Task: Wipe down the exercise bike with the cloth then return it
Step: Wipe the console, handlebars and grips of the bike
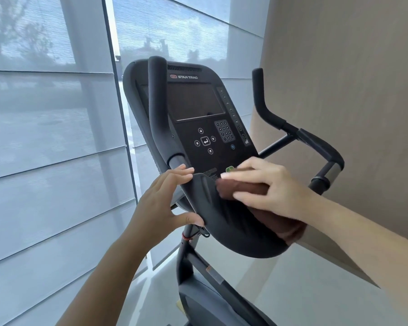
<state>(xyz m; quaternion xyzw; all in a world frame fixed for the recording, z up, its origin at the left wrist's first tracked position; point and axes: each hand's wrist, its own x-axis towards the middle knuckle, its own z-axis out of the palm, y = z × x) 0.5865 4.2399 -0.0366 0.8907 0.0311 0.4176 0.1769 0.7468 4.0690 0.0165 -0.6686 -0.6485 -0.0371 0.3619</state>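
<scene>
The black exercise bike's console [198, 107] fills the middle of the view, with a dark screen and a keypad. Below it curves a black tray lip [226, 229]. My right hand [266, 187] lies flat with straight fingers on a brown cloth [245, 188], pressing it against the lower console and tray. The cloth's other end [290, 229] hangs under my wrist. My left hand [165, 201] holds the tray's left edge, fingers on top and thumb underneath.
Black handlebars rise on the left [157, 107] and right [266, 114] of the console. Shaded windows [45, 137] stand to the left, a beige wall [351, 90] close on the right. The bike's frame [198, 290] drops toward a pale floor.
</scene>
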